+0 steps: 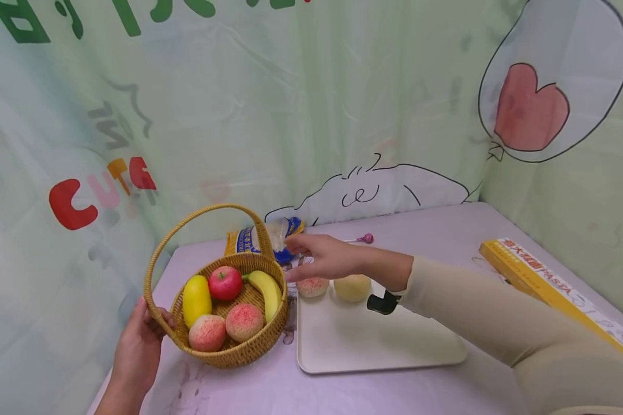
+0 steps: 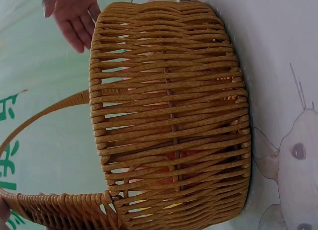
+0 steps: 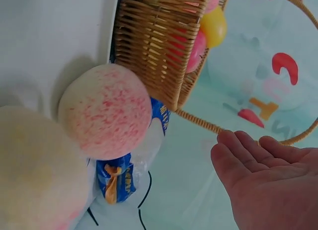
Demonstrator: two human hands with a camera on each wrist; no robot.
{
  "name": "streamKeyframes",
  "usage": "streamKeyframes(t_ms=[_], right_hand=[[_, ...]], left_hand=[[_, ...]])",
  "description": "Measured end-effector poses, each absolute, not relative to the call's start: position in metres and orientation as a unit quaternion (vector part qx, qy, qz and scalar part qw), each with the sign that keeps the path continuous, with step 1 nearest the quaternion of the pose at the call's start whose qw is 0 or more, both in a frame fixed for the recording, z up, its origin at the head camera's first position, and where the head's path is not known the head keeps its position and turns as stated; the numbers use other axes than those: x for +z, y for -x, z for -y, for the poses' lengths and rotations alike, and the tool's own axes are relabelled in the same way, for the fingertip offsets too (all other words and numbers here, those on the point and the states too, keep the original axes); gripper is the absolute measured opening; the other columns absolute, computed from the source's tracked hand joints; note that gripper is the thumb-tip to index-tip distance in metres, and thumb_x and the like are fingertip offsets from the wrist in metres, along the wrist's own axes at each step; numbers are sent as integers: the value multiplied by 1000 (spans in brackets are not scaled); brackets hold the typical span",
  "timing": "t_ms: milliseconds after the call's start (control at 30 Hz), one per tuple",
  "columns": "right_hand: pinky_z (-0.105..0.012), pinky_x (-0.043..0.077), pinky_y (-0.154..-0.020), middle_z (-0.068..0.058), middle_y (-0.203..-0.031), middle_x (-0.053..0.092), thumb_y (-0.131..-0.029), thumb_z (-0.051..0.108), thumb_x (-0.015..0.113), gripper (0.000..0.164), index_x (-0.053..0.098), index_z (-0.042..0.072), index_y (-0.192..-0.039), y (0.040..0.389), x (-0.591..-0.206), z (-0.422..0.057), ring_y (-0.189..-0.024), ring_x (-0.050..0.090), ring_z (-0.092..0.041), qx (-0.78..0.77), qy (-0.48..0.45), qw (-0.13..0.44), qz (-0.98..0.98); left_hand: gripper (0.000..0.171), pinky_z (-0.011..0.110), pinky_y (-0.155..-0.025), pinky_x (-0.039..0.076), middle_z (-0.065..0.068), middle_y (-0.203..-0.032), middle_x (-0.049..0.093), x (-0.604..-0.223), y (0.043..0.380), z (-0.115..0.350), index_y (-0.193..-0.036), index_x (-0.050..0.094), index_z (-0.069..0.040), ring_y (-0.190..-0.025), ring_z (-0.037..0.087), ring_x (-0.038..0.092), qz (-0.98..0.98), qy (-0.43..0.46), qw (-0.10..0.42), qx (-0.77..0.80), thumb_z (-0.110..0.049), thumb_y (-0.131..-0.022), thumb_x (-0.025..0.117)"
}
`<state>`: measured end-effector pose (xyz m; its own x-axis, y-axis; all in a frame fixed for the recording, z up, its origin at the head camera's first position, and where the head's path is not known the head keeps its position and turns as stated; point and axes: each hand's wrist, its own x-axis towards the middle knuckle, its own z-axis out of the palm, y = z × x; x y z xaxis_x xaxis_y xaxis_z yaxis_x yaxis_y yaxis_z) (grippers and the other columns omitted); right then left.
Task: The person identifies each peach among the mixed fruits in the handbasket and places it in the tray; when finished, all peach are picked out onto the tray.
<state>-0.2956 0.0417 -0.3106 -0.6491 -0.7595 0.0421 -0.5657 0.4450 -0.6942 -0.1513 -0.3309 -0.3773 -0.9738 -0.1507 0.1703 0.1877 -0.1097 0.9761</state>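
Note:
A woven wicker basket (image 1: 256, 346) with a tall arched handle stands on the left of the table. My left hand (image 1: 139, 349) grips the near left foot of that handle. Inside lie a red apple (image 1: 225, 282), a banana (image 1: 267, 295), a yellow oval fruit (image 1: 196, 302) and two peaches (image 1: 244, 323). My right hand (image 1: 326, 257) reaches over to the basket's right side, fingers extended and holding nothing; in the right wrist view its fingertips overlap the handle. Below it, a pink-speckled peach (image 3: 107, 111) and a pale yellow peach (image 1: 352, 288) sit on the white tray (image 1: 384, 343).
Behind the basket lies a blue and yellow plastic bag (image 1: 243, 241). A purple lollipop (image 1: 366, 238) is at the back of the table. On the right lies a long yellow pasta box (image 1: 560, 291). A printed curtain (image 1: 368, 115) hangs around the table.

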Motion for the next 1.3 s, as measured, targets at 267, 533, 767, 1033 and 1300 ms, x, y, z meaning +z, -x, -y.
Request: streamKeyframes(t_ms=[267,533,767,1033,1300], right_hand=[[-43,38,-119,-11,-160,46,-93,51,71,87,36,7,-159,295,-306,-13,-147,46,-25,-338,418,163,-828],[-39,40,-117,-9,-157,50,-92,55,70,87,38,9,-158,293,-299,16,-144,49,-21,-275,431,182,-840],[-33,45,-112,-6,-150,57,-90,54,74,82,45,11,-154,292,-297,37,-139,53,-20,-238,451,204,-836],[-32,45,-111,-8,-149,58,-90,50,76,82,46,7,-153,289,-312,66,-136,55,-20,-190,485,228,-822],[-28,48,-102,-1,-128,65,-89,51,78,74,56,7,-144,288,-327,88,-114,59,-13,-122,507,236,-820]], left_hand=[[53,27,-86,42,-4,-83,64,-376,151,331,-91,65,-17,-83,13,58,659,5,108,-744,-49,-113,28],[53,27,-86,43,-4,-83,64,-376,150,331,-92,64,-17,-84,14,58,662,-8,109,-742,-51,-112,29],[53,27,-86,43,-4,-82,65,-376,152,331,-91,64,-17,-83,14,59,664,3,112,-740,-49,-113,28],[51,27,-86,44,-4,-82,65,-374,151,332,-91,65,-16,-82,14,60,654,17,120,-747,-46,-114,29],[51,26,-86,44,-5,-84,64,-372,152,329,-89,64,-18,-84,14,59,658,-1,118,-743,-48,-113,30]])
